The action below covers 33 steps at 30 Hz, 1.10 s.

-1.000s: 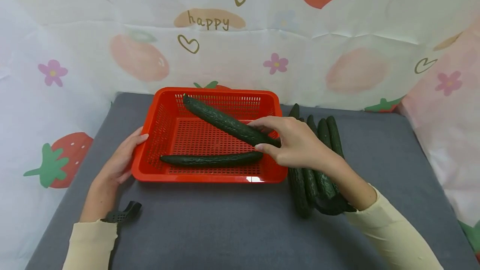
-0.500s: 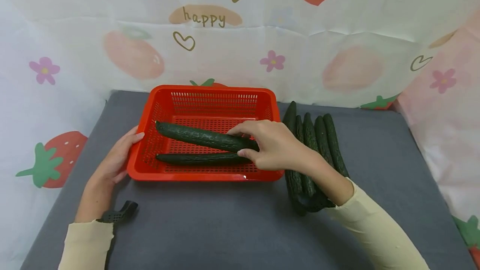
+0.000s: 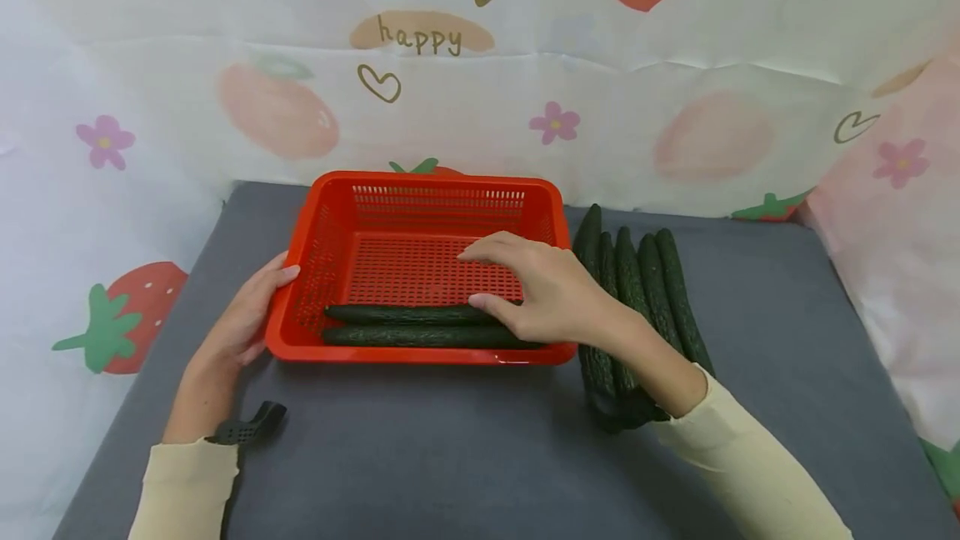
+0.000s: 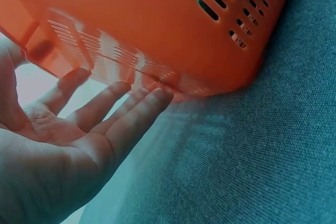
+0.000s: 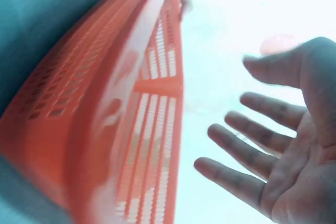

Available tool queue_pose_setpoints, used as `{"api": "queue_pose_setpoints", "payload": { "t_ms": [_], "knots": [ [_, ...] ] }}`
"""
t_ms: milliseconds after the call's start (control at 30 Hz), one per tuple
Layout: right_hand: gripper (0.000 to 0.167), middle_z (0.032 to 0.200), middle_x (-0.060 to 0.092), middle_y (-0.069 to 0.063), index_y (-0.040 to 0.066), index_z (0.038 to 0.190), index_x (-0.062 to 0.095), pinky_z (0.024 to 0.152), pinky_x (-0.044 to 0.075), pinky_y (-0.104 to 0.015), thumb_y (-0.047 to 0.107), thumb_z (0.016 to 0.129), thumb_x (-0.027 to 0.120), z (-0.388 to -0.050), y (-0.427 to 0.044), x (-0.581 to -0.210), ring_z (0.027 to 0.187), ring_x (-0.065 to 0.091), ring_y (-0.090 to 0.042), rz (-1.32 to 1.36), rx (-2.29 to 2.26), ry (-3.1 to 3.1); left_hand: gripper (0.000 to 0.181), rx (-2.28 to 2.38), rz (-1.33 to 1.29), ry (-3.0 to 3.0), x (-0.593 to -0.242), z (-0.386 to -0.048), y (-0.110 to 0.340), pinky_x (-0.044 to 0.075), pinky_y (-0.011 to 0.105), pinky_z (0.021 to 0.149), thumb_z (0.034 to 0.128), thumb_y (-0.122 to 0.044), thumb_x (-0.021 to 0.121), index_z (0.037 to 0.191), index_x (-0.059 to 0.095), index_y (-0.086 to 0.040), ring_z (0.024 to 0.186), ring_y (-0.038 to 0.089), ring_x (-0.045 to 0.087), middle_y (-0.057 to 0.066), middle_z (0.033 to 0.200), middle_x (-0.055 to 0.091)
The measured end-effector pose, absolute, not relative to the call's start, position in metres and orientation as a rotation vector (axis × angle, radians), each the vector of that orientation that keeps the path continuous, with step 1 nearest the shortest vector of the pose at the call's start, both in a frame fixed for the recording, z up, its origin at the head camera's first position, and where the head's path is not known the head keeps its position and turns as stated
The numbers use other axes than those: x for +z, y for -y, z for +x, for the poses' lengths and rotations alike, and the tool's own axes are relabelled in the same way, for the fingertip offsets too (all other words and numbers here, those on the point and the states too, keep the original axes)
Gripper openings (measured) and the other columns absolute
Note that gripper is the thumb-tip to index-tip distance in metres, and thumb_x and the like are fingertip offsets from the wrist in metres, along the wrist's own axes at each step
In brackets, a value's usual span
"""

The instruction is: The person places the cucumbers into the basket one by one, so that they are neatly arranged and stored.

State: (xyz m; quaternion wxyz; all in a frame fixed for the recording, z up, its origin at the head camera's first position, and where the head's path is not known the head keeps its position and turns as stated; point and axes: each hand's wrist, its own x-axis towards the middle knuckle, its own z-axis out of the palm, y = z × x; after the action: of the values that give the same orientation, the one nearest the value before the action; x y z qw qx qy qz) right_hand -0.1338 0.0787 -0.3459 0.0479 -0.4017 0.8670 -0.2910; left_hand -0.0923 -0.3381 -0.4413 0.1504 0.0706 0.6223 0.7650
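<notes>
Inside the red basket point(image 3: 450, 354), two dark green cucumbers point(image 3: 408, 315) point(image 3: 431, 336) lie side by side along the near wall. The left hand point(image 3: 246, 315) holds the basket's left end, thumb on the rim; in the left wrist view, the left hand point(image 4: 84, 140) has its fingers against the outside of the basket point(image 4: 136, 19). Over the basket's right part, the right hand point(image 3: 558, 290) has thumb and fingers apart, hiding the cucumbers' right ends. Nothing is in the right hand point(image 5: 278, 156) beside the basket point(image 5: 89, 77) in the right wrist view.
Several cucumbers point(image 3: 632, 273) lie in a row on the grey cloth point(image 3: 420, 457), just right of the basket, partly under the right forearm. A printed curtain point(image 3: 442, 123) stands behind the table, with more at both sides.
The right hand has lowered a cucumber into the basket, turned it level beside the other one, and let it go. The left hand has stayed at the basket's left end.
</notes>
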Motion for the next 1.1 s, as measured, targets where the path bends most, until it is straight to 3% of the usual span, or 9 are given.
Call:
{"api": "queue_pose_setpoints", "payload": {
  "t_ms": [200,367,533,700,1100],
  "knots": [
    [0.038,0.135,0.070,0.001,0.017,0.139,0.066,0.062,0.049,-0.031,0.022,0.101,0.071,-0.139,-0.100,-0.355,0.112,0.073,-0.018,-1.114,-1.026,-2.682,0.044,2.219,0.223,-1.754,-0.442,-0.094,0.337,0.064,0.030,0.089,0.1159,-0.019,0.035,0.160,0.035,-0.016,0.103,0.012,0.079,-0.002,0.124,0.074],
    [0.038,0.134,0.071,-0.002,0.015,0.137,0.067,0.067,0.053,-0.033,0.020,0.100,0.072,-0.142,-0.110,-0.358,0.111,0.074,-0.020,-1.085,-1.091,-2.698,0.044,2.218,0.208,-1.767,-0.441,-0.094,0.338,0.064,0.030,0.089,0.1158,-0.020,0.036,0.160,0.034,-0.015,0.103,0.012,0.078,-0.002,0.124,0.073],
    [0.036,0.133,0.071,-0.004,0.014,0.136,0.067,0.083,0.061,-0.044,0.018,0.100,0.072,-0.143,-0.122,-0.363,0.111,0.074,-0.022,-1.049,-1.122,-2.719,0.045,2.220,0.225,-1.764,-0.441,-0.094,0.337,0.064,0.030,0.090,0.1158,-0.020,0.036,0.161,0.033,-0.016,0.105,0.011,0.078,-0.002,0.126,0.072],
    [0.034,0.134,0.070,-0.008,0.011,0.134,0.068,0.097,0.061,-0.053,0.015,0.100,0.071,-0.144,-0.136,-0.367,0.113,0.073,-0.025,-1.001,-1.176,-2.719,0.047,2.224,0.247,-1.755,-0.440,-0.094,0.336,0.064,0.030,0.091,0.1159,-0.019,0.035,0.162,0.033,-0.017,0.105,0.011,0.077,-0.001,0.127,0.072],
    [0.036,0.136,0.068,-0.013,0.005,0.136,0.067,0.100,0.059,-0.054,0.014,0.102,0.070,-0.140,-0.154,-0.375,0.114,0.070,-0.034,-0.915,-1.200,-2.739,0.045,2.233,0.199,-1.772,-0.441,-0.091,0.336,0.064,0.028,0.089,0.1155,-0.019,0.037,0.161,0.035,-0.018,0.103,0.010,0.078,-0.002,0.124,0.073]
  ]
}}
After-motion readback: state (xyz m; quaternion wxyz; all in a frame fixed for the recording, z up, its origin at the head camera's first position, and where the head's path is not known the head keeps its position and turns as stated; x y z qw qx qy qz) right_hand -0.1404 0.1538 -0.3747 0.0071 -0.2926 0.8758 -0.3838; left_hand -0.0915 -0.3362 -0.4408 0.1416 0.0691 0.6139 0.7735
